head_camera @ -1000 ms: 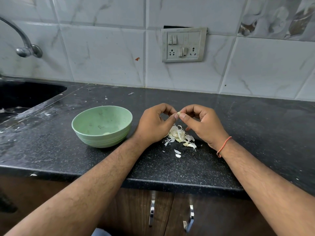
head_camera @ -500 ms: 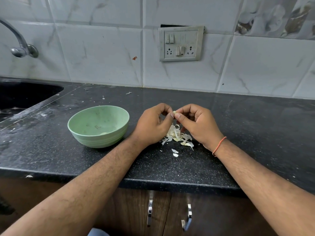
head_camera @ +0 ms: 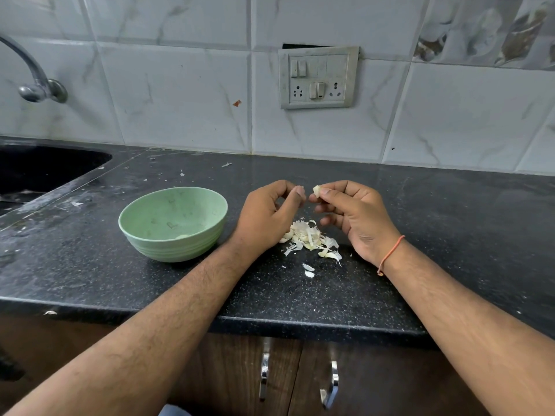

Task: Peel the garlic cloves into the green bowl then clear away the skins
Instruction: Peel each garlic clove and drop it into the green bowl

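Two bare hands hover above a black speckled stone countertop [head_camera: 300, 295], both just right of a round pale green bowl [head_camera: 173, 223] that stands upright on it. The right hand [head_camera: 354, 217], the farther from the bowl, pinches a small pale garlic clove [head_camera: 316, 190] between thumb and forefinger, its other fingers curled loosely underneath; a thin orange thread band [head_camera: 390, 253] circles its wrist. The left hand [head_camera: 267, 217], nearest the bowl, has its thumb pressed to its forefinger; a tiny pale fleck shows at the fingertips, too small to tell whether it is skin. The two sets of fingertips are near each other but apart.

Below and between the hands, right of the bowl, a loose heap of white papery garlic skins [head_camera: 309, 235] lies on the countertop, with what look like a few cloves mixed in. Two small white scraps [head_camera: 308, 270] lie just in front of the heap, toward the counter edge. Inside the bowl, low against its near wall, a pale rounded piece [head_camera: 182, 236] shows.

Left of the bowl and further back sits a dark sunken sink [head_camera: 45, 169], with a curved metal tap [head_camera: 36, 82] on the tiled wall above it. Behind the bowl and to its right, a grey switch and socket plate [head_camera: 319, 78] is fixed to the wall.
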